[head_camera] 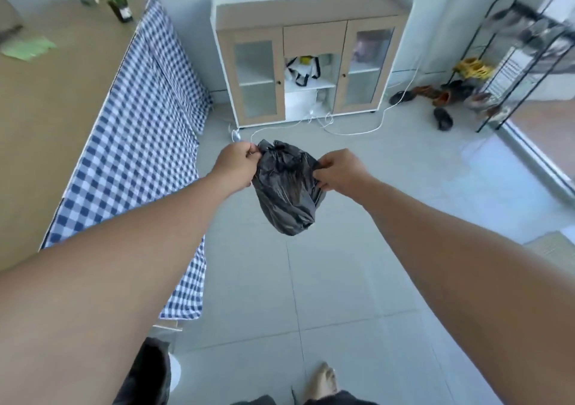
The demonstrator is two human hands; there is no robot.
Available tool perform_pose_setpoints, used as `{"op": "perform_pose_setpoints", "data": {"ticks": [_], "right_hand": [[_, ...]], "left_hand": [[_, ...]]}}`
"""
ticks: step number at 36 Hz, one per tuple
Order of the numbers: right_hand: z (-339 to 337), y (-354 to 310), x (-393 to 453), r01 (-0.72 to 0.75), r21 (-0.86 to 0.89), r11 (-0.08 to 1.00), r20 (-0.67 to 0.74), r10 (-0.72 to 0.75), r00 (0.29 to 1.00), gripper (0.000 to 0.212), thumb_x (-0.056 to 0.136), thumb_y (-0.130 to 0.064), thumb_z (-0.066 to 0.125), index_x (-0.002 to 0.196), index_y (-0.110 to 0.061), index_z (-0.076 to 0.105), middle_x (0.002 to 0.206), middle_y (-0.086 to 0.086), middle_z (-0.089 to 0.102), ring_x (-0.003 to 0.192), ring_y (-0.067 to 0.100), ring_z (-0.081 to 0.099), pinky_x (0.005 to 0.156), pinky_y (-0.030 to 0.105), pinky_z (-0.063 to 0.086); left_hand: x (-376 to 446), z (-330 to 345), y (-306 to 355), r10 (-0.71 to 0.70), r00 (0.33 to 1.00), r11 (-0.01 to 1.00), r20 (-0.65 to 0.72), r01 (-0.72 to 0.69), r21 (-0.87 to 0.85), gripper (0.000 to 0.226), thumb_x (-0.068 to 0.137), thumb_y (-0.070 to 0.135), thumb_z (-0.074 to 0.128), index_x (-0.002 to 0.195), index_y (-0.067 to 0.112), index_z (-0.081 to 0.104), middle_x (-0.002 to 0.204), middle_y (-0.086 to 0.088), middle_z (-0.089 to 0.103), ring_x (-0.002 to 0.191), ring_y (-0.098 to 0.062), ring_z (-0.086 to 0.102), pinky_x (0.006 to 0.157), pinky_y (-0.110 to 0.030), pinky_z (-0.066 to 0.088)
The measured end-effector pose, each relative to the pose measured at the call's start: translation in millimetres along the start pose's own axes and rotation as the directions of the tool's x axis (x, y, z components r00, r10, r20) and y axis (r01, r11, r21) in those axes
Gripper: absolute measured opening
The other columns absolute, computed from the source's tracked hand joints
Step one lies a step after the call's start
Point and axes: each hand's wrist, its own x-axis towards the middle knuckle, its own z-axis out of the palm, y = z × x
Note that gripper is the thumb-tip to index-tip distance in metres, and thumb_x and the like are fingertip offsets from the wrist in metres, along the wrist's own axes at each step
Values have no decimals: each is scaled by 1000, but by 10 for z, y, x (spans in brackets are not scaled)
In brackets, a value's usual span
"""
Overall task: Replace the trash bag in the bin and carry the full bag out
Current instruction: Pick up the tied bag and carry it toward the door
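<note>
You hold the crumpled black plastic trash bag [287, 186] up over the grey tile floor [342, 280], your left hand [235, 163] pinching its bunched top and your right hand [340, 171] pinching its side, so it hangs down between them, and no bin shows.
</note>
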Motion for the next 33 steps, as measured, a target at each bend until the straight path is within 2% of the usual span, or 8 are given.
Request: {"op": "perform_pose_setpoints", "data": {"ticks": [9,13,16,19,24,27,29,33], "right_hand": [[-1107,439,246,-61,-2,998,-253,59,966,8,77,-12,62,72,-13,68,80,18,73,83,38,70,78,50,60],[-1512,737,373,-148,50,988,-326,156,932,11,77,-13,59,69,-16,66,78,16,73,80,36,71,76,48,61],[-1762,899,432,-194,85,977,-379,212,901,11,80,-12,58,74,-13,68,80,17,73,80,36,72,76,48,62],[-2002,1047,499,-245,115,963,-440,271,856,13,81,-10,57,82,-5,69,82,21,74,81,37,72,78,48,61],[-2506,1297,602,-337,168,926,-549,372,749,17,86,-9,57,71,-14,63,77,19,74,72,32,74,74,47,62],[-2808,1408,618,-351,230,908,-601,416,683,18,90,-11,59,72,-15,62,81,18,74,71,32,75,72,47,63],[-2912,1439,619,-354,226,908,-620,414,666,18,90,-12,59,73,-17,62,82,17,75,71,30,75,74,45,63],[-3231,1627,560,-399,246,883,-662,454,597,19,90,-11,57,73,-18,63,82,17,75,73,31,75,77,44,62]], "left_hand": [[546,674,1066,189,978,982,92,-187,-22,23,97,17,48,92,-2,59,80,-14,61,70,-36,67,65,-50,61],[856,1097,1484,265,947,964,184,-258,-59,21,98,17,48,95,1,62,85,-12,63,67,-28,63,60,-37,61],[1132,1426,1748,282,926,953,250,-241,-183,17,98,18,53,99,8,67,88,-8,65,71,-25,65,61,-33,61],[1430,1781,2024,265,899,911,348,-116,-395,20,95,21,61,107,5,68,91,-8,67,78,-24,66,64,-31,60],[1742,2350,2592,344,699,852,627,48,-521,36,87,23,73,115,2,65,98,-9,71,81,-22,68,65,-29,59],[1829,2638,2901,386,594,863,706,39,-504,47,79,2,78,122,6,60,107,-10,71,88,-21,70,68,-26,60],[1891,2778,2978,390,605,870,694,3,-493,52,77,-7,76,123,7,59,109,-12,70,95,-23,69,71,-27,59],[1947,3184,3297,390,597,899,701,-84,-429,32,81,-4,72,113,3,68,111,-19,71,105,-35,68,93,-48,55]]}}
